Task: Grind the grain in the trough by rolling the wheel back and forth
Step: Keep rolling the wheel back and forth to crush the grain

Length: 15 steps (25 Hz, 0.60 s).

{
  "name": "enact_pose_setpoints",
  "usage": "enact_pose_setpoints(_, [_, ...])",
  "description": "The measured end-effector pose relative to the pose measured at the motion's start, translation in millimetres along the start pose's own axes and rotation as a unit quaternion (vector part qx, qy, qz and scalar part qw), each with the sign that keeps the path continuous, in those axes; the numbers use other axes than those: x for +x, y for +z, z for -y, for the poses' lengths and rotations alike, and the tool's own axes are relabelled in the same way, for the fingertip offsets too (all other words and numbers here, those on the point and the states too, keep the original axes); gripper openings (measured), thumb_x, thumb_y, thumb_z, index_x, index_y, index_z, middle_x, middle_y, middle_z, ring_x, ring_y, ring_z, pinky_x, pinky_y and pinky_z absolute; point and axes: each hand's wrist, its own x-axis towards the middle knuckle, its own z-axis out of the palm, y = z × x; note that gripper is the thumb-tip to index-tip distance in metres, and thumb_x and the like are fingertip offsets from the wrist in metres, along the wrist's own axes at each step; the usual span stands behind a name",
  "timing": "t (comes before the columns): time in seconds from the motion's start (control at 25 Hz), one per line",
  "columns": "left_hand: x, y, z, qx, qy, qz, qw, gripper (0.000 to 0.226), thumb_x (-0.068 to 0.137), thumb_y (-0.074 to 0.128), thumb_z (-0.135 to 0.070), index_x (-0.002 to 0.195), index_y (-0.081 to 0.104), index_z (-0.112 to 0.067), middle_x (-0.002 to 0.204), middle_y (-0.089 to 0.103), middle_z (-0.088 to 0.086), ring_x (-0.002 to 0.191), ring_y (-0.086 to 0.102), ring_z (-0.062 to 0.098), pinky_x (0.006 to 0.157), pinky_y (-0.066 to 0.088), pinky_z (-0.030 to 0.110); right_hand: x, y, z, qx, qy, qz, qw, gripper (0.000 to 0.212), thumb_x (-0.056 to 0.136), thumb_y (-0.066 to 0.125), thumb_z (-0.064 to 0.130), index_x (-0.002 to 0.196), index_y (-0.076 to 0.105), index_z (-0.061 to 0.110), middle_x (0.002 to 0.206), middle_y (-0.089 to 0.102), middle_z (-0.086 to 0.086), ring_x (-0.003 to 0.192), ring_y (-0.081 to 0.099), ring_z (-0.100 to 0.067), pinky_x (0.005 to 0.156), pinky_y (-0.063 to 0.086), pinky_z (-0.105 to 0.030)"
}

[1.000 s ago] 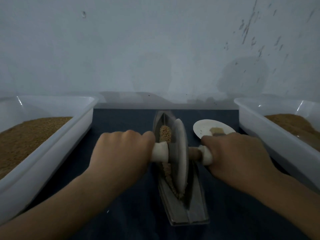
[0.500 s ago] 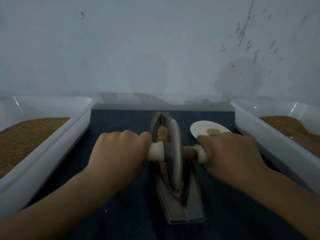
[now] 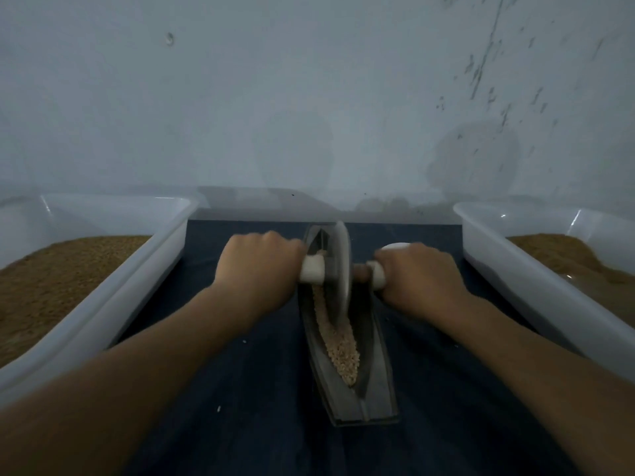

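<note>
A narrow grey boat-shaped trough (image 3: 372, 389) lies lengthwise on the dark blue cloth in the middle. Pale crushed grain (image 3: 338, 345) fills its groove on the near side. A grey disc wheel (image 3: 339, 266) stands upright in the trough near its far end, on an axle with white handle ends. My left hand (image 3: 257, 269) grips the left handle (image 3: 312, 273). My right hand (image 3: 419, 273) grips the right handle (image 3: 376, 273). Both arms are stretched out forward.
A white plastic tub (image 3: 113, 304) holding brown grain stands at the left. Another white tub (image 3: 536, 286) with brown grain stands at the right. A small white dish (image 3: 395, 246) peeks out behind my right hand. A pale wall rises close behind the table.
Both hands have pushed the wheel away from me, from the trough's middle toward its far end. The grain on the near side is now uncovered, and my right hand hides most of the dish.
</note>
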Motion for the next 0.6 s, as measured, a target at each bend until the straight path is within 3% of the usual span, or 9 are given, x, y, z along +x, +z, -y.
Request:
enact_pose_setpoints(0.08, [-37, -11, -5, -0.005, 0.042, -0.066, 0.997, 0.045, 0.058, 0.078, -0.032, 0.071, 0.035, -0.025, 0.055, 0.027, -0.007, 0.044, 0.022, 0.017, 0.047, 0.008, 0.022, -40, -2, -3, -0.046, -0.036, -0.084, 0.995, 0.030, 0.071, 0.056, 0.046, 0.068, 0.028, 0.037, 0.056, 0.037, 0.011, 0.049, 0.039, -0.012, 0.046, 0.012, -0.021])
enact_pose_setpoints(0.12, [-46, -12, -2, -0.014, 0.056, -0.104, 0.993, 0.052, 0.051, 0.079, -0.030, 0.070, 0.030, -0.026, 0.052, 0.025, -0.008, 0.043, 0.016, 0.015, 0.049, 0.004, 0.019, -52, -3, -6, -0.043, -0.049, -0.119, 0.991, 0.030, 0.068, 0.053, 0.049, 0.069, 0.025, 0.039, 0.052, 0.030, 0.013, 0.044, 0.030, -0.010, 0.047, 0.009, -0.019])
enact_pose_setpoints(0.2, [-41, -6, 3, -0.019, 0.052, -0.092, 0.994, 0.053, 0.050, 0.078, -0.028, 0.069, 0.028, -0.026, 0.052, 0.022, -0.009, 0.043, 0.013, 0.014, 0.050, 0.004, 0.018, -50, -3, -11, -0.027, -0.053, -0.114, 0.992, 0.029, 0.068, 0.050, 0.049, 0.069, 0.023, 0.040, 0.051, 0.029, 0.012, 0.043, 0.026, -0.009, 0.048, 0.007, -0.018])
enact_pose_setpoints(0.28, [-20, 6, -1, 0.018, 0.019, -0.029, 0.999, 0.040, 0.064, 0.074, -0.031, 0.071, 0.035, -0.025, 0.056, 0.021, -0.008, 0.045, 0.019, 0.015, 0.046, 0.013, 0.023, -23, 5, -6, -0.033, -0.032, -0.074, 0.996, 0.028, 0.075, 0.055, 0.045, 0.068, 0.029, 0.037, 0.061, 0.044, 0.010, 0.051, 0.043, -0.014, 0.047, 0.014, -0.022])
enact_pose_setpoints(0.36, [18, 18, 2, 0.007, -0.026, 0.002, 1.000, 0.015, 0.082, 0.064, -0.034, 0.083, 0.052, -0.024, 0.063, 0.035, -0.005, 0.055, 0.040, 0.020, 0.051, 0.031, 0.031, 18, 10, 1, 0.003, 0.006, -0.019, 1.000, 0.023, 0.083, 0.060, 0.043, 0.074, 0.042, 0.034, 0.076, 0.056, 0.007, 0.071, 0.059, -0.023, 0.054, 0.033, -0.028])
enact_pose_setpoints(0.48, [42, 17, 6, -0.024, -0.041, 0.048, 0.998, 0.012, 0.089, 0.058, -0.034, 0.097, 0.061, -0.026, 0.077, 0.052, -0.001, 0.071, 0.058, 0.024, 0.059, 0.039, 0.033, 45, 5, 4, 0.018, 0.030, 0.012, 0.999, 0.023, 0.087, 0.062, 0.047, 0.079, 0.048, 0.031, 0.083, 0.059, 0.004, 0.081, 0.061, -0.025, 0.065, 0.042, -0.034])
enact_pose_setpoints(0.56, [19, 11, 4, -0.011, -0.019, 0.006, 1.000, 0.015, 0.083, 0.064, -0.034, 0.085, 0.053, -0.025, 0.066, 0.037, -0.005, 0.056, 0.045, 0.020, 0.051, 0.033, 0.031, 24, 1, 1, 0.019, 0.013, 0.011, 1.000, 0.025, 0.085, 0.062, 0.041, 0.074, 0.042, 0.032, 0.082, 0.059, 0.006, 0.078, 0.060, -0.023, 0.060, 0.039, -0.032])
enact_pose_setpoints(0.6, [0, 11, 1, -0.009, -0.005, -0.025, 1.000, 0.029, 0.075, 0.070, -0.035, 0.077, 0.043, -0.026, 0.060, 0.027, -0.008, 0.048, 0.031, 0.016, 0.046, 0.025, 0.027, 4, 3, -1, 0.004, -0.007, -0.007, 1.000, 0.029, 0.082, 0.061, 0.040, 0.071, 0.036, 0.033, 0.077, 0.056, 0.008, 0.070, 0.057, -0.020, 0.054, 0.035, -0.029])
